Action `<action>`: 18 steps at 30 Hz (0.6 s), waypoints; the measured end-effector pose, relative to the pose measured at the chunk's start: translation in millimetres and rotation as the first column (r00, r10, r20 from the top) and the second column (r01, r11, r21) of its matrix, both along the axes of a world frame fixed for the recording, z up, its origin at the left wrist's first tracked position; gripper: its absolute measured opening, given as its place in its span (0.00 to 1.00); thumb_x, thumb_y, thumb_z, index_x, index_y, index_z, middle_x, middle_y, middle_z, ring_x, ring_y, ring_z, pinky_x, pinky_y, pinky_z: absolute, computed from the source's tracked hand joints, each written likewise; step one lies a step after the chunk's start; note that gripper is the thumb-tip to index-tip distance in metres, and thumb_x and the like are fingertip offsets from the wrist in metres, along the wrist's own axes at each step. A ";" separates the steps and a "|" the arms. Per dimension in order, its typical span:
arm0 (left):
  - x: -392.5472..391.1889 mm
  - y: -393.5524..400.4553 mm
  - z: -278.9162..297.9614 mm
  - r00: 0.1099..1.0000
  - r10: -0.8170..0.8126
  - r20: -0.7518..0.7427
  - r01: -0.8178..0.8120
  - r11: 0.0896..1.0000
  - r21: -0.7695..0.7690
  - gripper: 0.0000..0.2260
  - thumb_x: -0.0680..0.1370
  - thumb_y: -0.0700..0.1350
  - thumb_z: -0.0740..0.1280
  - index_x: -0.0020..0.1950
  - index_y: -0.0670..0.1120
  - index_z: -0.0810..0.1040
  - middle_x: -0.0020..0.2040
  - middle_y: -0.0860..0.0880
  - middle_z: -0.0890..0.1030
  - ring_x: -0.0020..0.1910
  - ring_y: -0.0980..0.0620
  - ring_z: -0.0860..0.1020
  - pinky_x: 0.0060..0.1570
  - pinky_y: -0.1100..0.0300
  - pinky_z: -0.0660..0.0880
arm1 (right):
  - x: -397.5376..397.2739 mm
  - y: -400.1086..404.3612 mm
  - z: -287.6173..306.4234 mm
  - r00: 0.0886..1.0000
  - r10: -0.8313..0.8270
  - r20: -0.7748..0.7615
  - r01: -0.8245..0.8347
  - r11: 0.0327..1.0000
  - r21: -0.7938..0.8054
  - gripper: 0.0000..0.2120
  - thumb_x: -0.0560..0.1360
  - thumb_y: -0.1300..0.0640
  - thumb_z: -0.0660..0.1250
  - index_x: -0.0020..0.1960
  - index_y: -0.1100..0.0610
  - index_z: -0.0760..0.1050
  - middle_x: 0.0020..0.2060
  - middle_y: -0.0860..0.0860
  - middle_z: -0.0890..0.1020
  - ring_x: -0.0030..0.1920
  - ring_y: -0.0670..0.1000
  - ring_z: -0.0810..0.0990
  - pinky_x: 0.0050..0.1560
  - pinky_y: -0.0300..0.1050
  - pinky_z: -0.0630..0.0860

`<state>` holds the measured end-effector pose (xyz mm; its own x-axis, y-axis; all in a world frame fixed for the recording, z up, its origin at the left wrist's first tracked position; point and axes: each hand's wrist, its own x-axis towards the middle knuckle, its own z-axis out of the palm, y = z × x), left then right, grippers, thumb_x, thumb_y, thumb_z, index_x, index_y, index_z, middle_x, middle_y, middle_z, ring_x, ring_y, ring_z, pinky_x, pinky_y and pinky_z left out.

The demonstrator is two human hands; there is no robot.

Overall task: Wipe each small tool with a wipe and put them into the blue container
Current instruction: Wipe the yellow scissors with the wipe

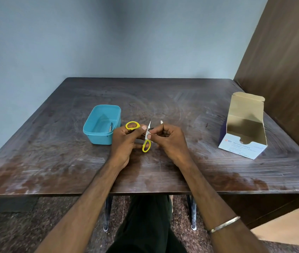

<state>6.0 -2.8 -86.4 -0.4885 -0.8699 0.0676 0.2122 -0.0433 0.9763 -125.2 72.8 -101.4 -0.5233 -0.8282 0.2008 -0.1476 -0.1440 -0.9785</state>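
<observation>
Now our left hand (125,141) grips the yellow scissors (141,133). Our right hand (167,138) pinches a white wipe (147,135) round the blades, beside the blue container (102,125)

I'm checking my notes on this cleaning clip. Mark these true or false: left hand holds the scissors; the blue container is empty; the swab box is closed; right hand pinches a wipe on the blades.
1. The left hand holds the yellow-handled scissors. True.
2. The blue plastic container is empty. False: a small metal tool lies inside.
3. The white cardboard alcohol swab box is closed. False: its lid stands open.
4. The right hand pinches a white wipe on the blades. True.
</observation>
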 end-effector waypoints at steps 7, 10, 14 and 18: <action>-0.2 0.3 0.7 1.000 0.030 0.002 -0.030 1.000 -0.006 0.08 0.76 0.39 0.71 0.48 0.33 0.81 0.43 0.40 0.85 0.39 0.42 0.84 0.37 0.48 0.82 | 0.7 0.8 -0.2 0.996 -0.053 -0.073 0.055 0.998 0.021 0.04 0.71 0.58 0.78 0.43 0.56 0.84 0.34 0.46 0.83 0.35 0.45 0.79 0.37 0.45 0.75; -0.5 3.7 0.7 0.999 0.049 0.006 -0.048 0.998 -0.048 0.07 0.77 0.38 0.71 0.49 0.33 0.82 0.43 0.40 0.85 0.40 0.44 0.84 0.37 0.52 0.82 | 1.6 1.6 0.9 0.991 -0.095 -0.098 0.096 0.995 0.008 0.04 0.71 0.57 0.78 0.42 0.55 0.83 0.35 0.48 0.83 0.35 0.45 0.77 0.37 0.45 0.74; -1.2 6.6 0.3 0.998 0.064 0.020 -0.063 0.995 -0.080 0.06 0.77 0.38 0.70 0.48 0.35 0.82 0.42 0.40 0.86 0.42 0.42 0.85 0.40 0.51 0.83 | 2.4 2.5 2.7 0.990 -0.086 -0.112 0.091 0.995 0.033 0.04 0.70 0.58 0.77 0.41 0.54 0.83 0.36 0.56 0.84 0.35 0.47 0.76 0.38 0.46 0.73; -1.1 8.1 1.0 0.995 0.093 0.028 -0.090 0.992 -0.087 0.06 0.77 0.38 0.70 0.48 0.35 0.82 0.43 0.40 0.86 0.42 0.41 0.85 0.42 0.49 0.83 | 4.4 2.1 3.3 0.981 -0.080 -0.177 0.099 0.990 0.102 0.03 0.69 0.59 0.76 0.39 0.53 0.82 0.37 0.55 0.85 0.35 0.49 0.80 0.39 0.50 0.76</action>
